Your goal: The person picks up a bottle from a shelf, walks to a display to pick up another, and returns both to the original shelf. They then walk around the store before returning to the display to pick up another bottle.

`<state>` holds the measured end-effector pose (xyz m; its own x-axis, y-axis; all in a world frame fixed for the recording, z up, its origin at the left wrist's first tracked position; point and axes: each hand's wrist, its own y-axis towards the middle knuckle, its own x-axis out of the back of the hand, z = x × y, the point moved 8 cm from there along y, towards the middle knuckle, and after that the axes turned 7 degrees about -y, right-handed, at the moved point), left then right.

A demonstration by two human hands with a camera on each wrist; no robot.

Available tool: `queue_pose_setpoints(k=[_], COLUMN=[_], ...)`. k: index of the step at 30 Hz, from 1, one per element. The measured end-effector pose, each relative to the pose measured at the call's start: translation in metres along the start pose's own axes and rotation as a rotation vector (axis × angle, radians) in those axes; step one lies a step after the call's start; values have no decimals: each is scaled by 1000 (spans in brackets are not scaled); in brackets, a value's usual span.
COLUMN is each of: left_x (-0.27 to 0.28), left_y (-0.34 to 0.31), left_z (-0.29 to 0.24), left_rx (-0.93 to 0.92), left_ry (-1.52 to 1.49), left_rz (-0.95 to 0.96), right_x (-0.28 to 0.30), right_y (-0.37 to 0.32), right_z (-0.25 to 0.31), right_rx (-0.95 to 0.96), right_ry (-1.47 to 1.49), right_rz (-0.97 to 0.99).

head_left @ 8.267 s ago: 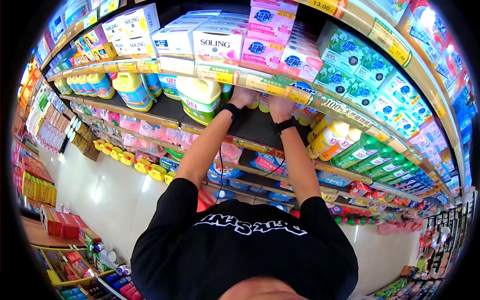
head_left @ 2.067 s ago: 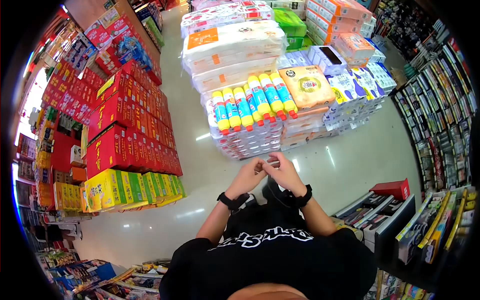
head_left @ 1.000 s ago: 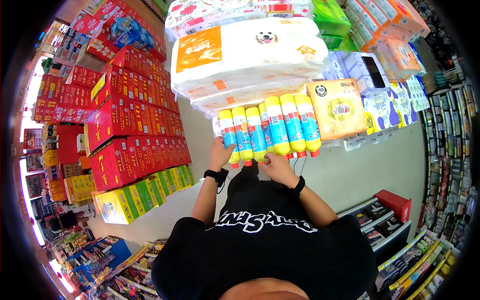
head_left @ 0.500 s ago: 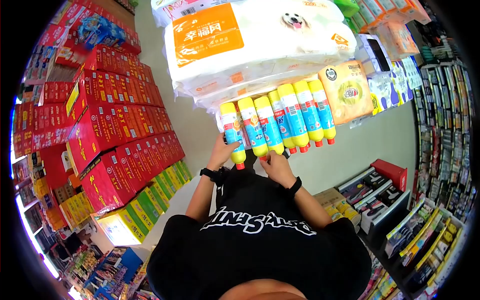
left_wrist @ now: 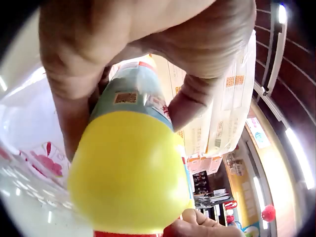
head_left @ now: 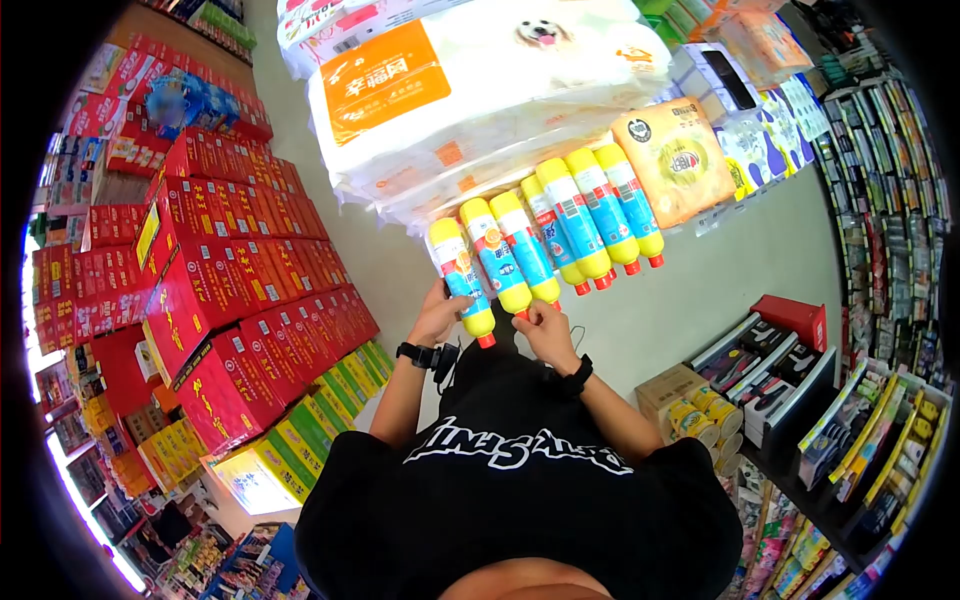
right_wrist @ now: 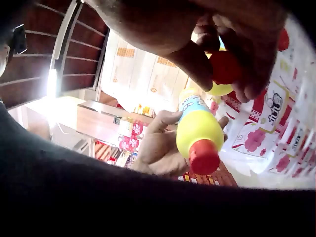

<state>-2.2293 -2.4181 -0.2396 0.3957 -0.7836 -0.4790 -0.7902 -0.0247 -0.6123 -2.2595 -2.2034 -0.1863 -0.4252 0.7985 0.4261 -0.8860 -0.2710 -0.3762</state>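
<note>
Several yellow cleaner bottles with blue labels and red caps lie in a row on stacked tissue packs, caps toward the person. My left hand (head_left: pixel 437 315) grips the leftmost cleaner bottle (head_left: pixel 460 282) round its body; thumb and fingers wrap it in the left wrist view, where its yellow shoulder (left_wrist: pixel 131 173) fills the middle. My right hand (head_left: pixel 550 335) is at the cap ends of the neighbouring bottles (head_left: pixel 522 255). In the right wrist view its fingers pinch a red cap (right_wrist: pixel 226 67), with the left hand's bottle (right_wrist: pixel 200 131) below.
Behind the row lies a large white tissue pack (head_left: pixel 480 80); an orange tissue pack (head_left: pixel 675 165) sits to its right. Red cartons (head_left: pixel 240 290) are stacked at left. A dark phone (head_left: pixel 730 80) lies on a pack at back right. Display racks (head_left: pixel 785 385) stand at right.
Earlier both hands were inside a shelf, then together before the stack. The left hand has since taken the leftmost bottle, and the right hand has reached a neighbour's cap. The front bottles have shifted apart.
</note>
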Motion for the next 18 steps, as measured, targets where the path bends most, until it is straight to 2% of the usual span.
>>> queue_pose_setpoints(k=[3,5,8,11,14,17,18], left_x=[-20,-15,-19,-22,-29,-21,-26], left_y=[-10,-9,-15,-18,-33,-43,-50], left_z=[1,12,20,35,49,63,60], left_rx=[-78,-70,-97,-76,-76,-73,-122], left_ry=[-189,-224,-283,-391,-472,-596,-586], left_rz=[113,95,65,150,139,103,113], right_x=[14,21,41,47,59,79,86], right_y=[-13,-27,-53,-76,-104,-139,-150], right_z=[1,1,6,-8,-9,-13,-13], right_rx=[-1,17,46,93,78,146,180], right_ry=[63,89,-56,-122,-112,-111,-106], right_rz=[-23,-21,1,25,52,-3,-23])
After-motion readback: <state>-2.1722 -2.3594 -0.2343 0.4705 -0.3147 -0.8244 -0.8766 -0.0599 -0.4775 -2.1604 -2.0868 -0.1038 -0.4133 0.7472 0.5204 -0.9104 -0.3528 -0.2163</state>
